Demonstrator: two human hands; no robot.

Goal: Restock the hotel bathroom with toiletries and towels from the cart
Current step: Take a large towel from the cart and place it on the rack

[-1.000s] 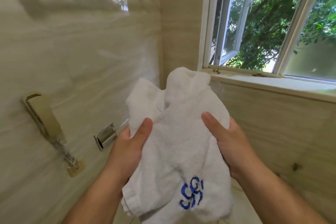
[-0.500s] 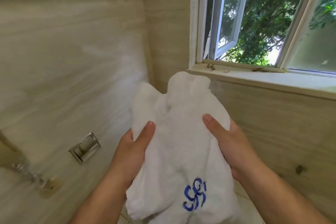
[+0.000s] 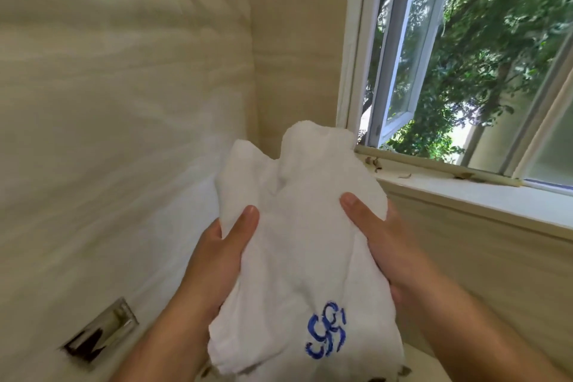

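Well, the largest thing before me is the glossy beige stone-look wall [image 3: 108,133] on the left. It meets a white-framed window [image 3: 400,49] whose sash stands swung outward toward green trees, and the white painted sill [image 3: 480,205] runs along the right.

Held up in the corner between them is the white terry towel [image 3: 297,242]. It is loosely bunched rather than folded, with its top lobes about level with the sill and its lower end running out of view. I judge it is held up like this to be shaken out or refolded before hanging.

My left grip [image 3: 214,260] clasps the towel's left edge, thumb on the front and fingers hidden behind. My right grip [image 3: 381,245] clasps the right edge likewise, so the cloth spreads between them.

The blue embroidered monogram [image 3: 325,335] faces me, probably so it ends up on show. Low on the wall sits a small chrome recessed plate [image 3: 99,332], well apart from the towel.
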